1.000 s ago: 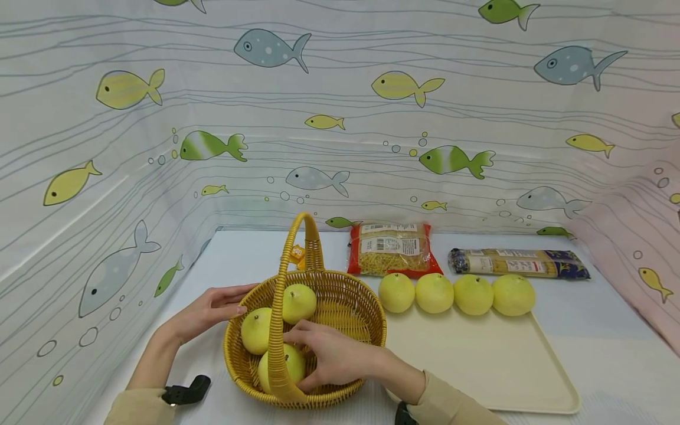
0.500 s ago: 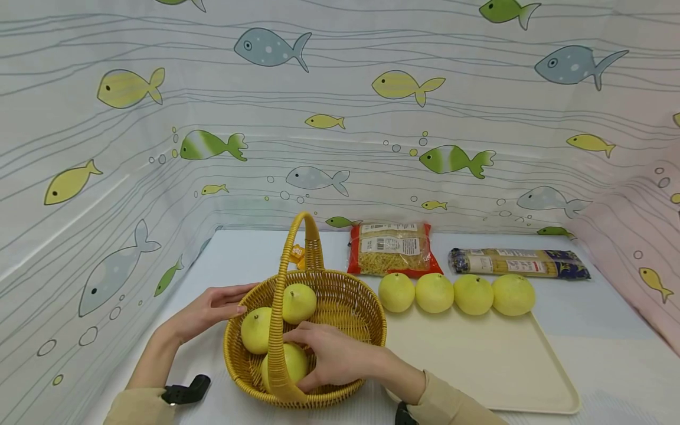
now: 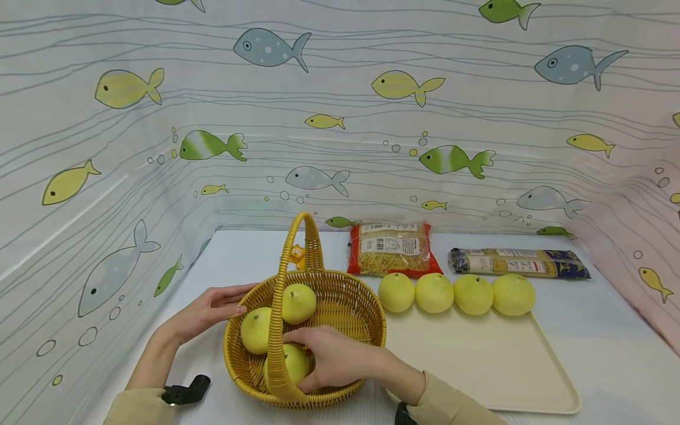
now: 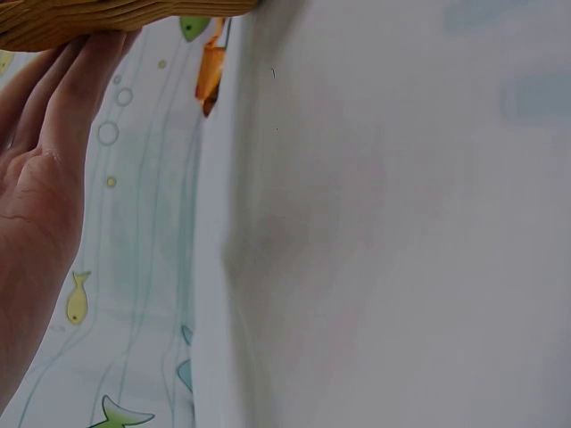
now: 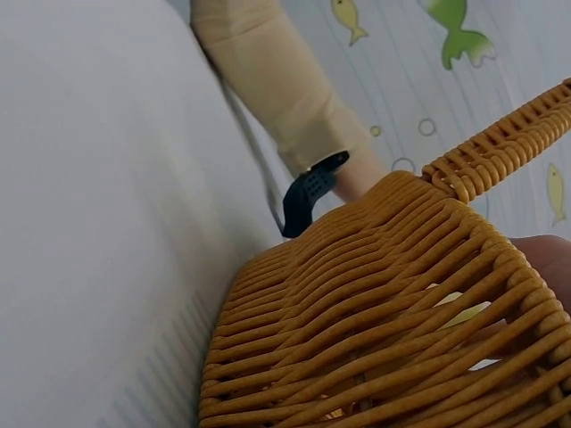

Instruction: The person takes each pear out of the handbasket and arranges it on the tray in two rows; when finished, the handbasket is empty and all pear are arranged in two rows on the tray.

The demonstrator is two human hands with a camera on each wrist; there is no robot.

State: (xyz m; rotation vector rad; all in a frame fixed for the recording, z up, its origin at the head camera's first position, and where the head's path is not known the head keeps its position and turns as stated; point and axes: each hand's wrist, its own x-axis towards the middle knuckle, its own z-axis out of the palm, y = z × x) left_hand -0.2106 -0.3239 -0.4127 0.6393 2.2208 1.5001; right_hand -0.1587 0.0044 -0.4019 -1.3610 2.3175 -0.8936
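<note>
Front yellow fruit (image 3: 298,363): in the basket (image 3: 375,313), partly hidden by the handle (image 3: 275,342); shifted slightly rightward over the past second, toward your right hand (image 3: 337,357), so its resting place seems not yet settled. Your right hand: thumb and fingers parted to the fruit's width, gripping it from the right; some fingertips hidden. Your left hand (image 3: 212,304): fingers straight, close together, touching the basket's outside; thumb at its rim.

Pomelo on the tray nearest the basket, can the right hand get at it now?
Probably not directly: the right hand grips another pomelo inside the wicker basket, whose side stands in the way.
</note>
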